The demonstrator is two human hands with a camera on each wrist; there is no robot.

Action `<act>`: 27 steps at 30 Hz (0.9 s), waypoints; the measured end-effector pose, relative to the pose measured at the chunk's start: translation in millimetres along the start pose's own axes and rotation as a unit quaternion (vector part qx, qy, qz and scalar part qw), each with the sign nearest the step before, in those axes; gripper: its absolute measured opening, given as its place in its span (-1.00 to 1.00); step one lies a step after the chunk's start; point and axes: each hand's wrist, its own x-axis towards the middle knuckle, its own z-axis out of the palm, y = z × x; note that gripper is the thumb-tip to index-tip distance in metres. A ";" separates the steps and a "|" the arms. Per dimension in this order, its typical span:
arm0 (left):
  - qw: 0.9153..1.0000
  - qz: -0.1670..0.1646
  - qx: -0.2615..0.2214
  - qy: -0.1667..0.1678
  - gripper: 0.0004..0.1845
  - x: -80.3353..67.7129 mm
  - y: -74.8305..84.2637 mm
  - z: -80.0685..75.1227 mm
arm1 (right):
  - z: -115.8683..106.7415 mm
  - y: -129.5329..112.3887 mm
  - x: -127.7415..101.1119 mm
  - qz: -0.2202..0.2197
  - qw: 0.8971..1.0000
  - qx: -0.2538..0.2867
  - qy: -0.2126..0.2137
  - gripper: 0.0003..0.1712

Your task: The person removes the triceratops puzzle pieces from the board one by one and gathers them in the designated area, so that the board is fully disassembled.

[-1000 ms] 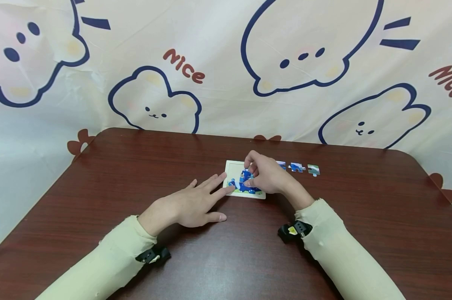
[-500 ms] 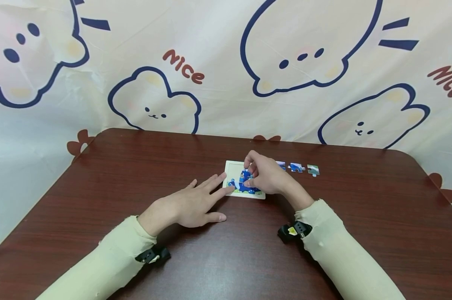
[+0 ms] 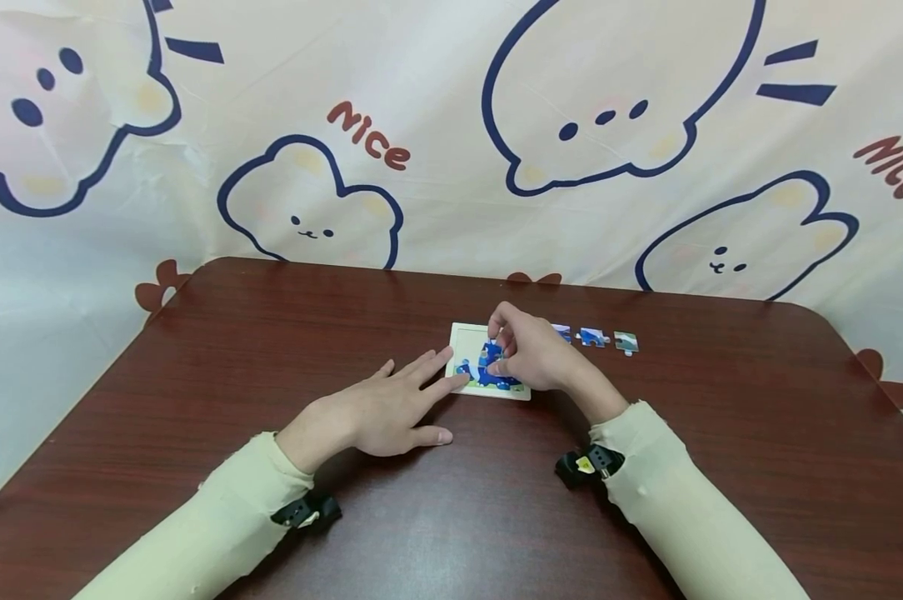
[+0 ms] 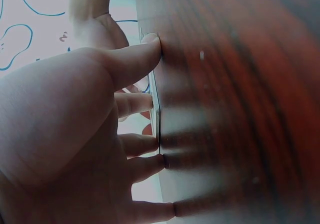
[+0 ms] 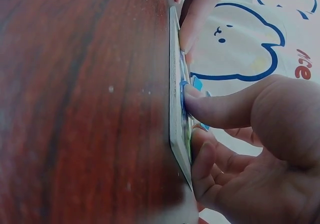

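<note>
A small white puzzle board (image 3: 466, 333) lies on the brown table, its lower part and middle filled with blue, white and green jigsaw pieces (image 3: 502, 382). My left hand (image 3: 387, 408) is spread flat, with fingertips on the board's left edge and the thumb on the table in front. Over the board's right side, my right hand (image 3: 537, 346) has its fingers curled and pinches a blue jigsaw piece (image 5: 197, 83), which stands tilted at the board in the right wrist view. The right thumb (image 5: 200, 106) presses down by the fitted pieces. The right hand hides the board's right part.
Loose jigsaw pieces lie in a row right of the board: one partly behind the right hand (image 3: 563, 332), a blue piece (image 3: 592, 337) and a greenish piece (image 3: 626, 342). A cartoon-printed cloth (image 3: 444, 225) hangs behind the table's far edge.
</note>
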 end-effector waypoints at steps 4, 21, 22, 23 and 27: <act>1.000 0.000 0.001 -0.001 -0.20 0.0 0.3 0.3 | -1.0 -1.6 -0.4 0.009 1.000 0.001 0.002 -0.51; 1.000 0.001 0.003 -0.001 -0.20 -0.1 -0.4 0.3 | -7.0 -4.3 -1.7 0.016 1.000 -0.007 -0.015 -0.52; 1.000 0.001 0.004 -0.001 -0.20 0.0 -0.4 0.4 | -7.3 -4.3 -1.6 0.015 1.000 -0.010 -0.016 -0.53; 1.000 0.000 0.004 -0.001 -0.20 0.1 -0.5 0.4 | -7.5 -4.4 -1.5 0.015 1.000 -0.013 -0.016 -0.53; 1.000 0.000 0.003 -0.001 -0.20 0.1 -0.5 0.4 | -7.8 -4.3 -1.4 0.011 1.000 -0.022 -0.016 -0.56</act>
